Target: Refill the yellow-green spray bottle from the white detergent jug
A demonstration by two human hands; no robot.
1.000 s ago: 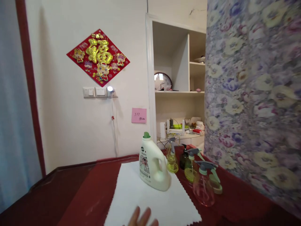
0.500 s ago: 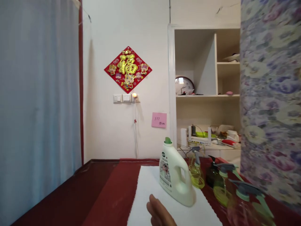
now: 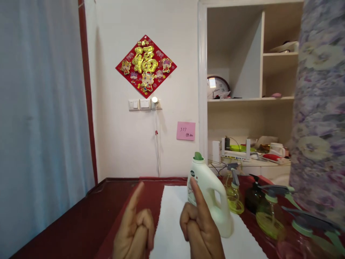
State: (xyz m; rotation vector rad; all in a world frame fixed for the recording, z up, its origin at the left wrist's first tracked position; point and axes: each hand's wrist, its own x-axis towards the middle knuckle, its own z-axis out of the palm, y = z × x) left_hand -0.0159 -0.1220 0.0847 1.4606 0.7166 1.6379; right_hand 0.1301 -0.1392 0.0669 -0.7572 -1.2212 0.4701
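My left hand (image 3: pixel 134 226) and my right hand (image 3: pixel 201 226) are both raised at the bottom middle, each with its index finger pointing up and the other fingers curled in. Neither holds anything. Just behind my right hand a white detergent jug with a green cap (image 3: pixel 212 194) stands on a white cloth (image 3: pixel 172 216). To its right stand a yellow spray bottle (image 3: pixel 234 194), a dark pump bottle (image 3: pixel 253 201), a green spray bottle (image 3: pixel 269 216) and a pink spray bottle (image 3: pixel 304 241).
The dark red table (image 3: pixel 81 223) reaches the white wall. A pale curtain (image 3: pixel 40 126) hangs at the left, a floral curtain (image 3: pixel 320 108) at the right. An open shelf (image 3: pixel 250 100) behind holds a clock (image 3: pixel 217 88) and small items.
My view has swung left and lowered slightly. My left hand has come into view, and both hands have risen with index fingers pointing up; earlier only one hand showed at the bottom edge.
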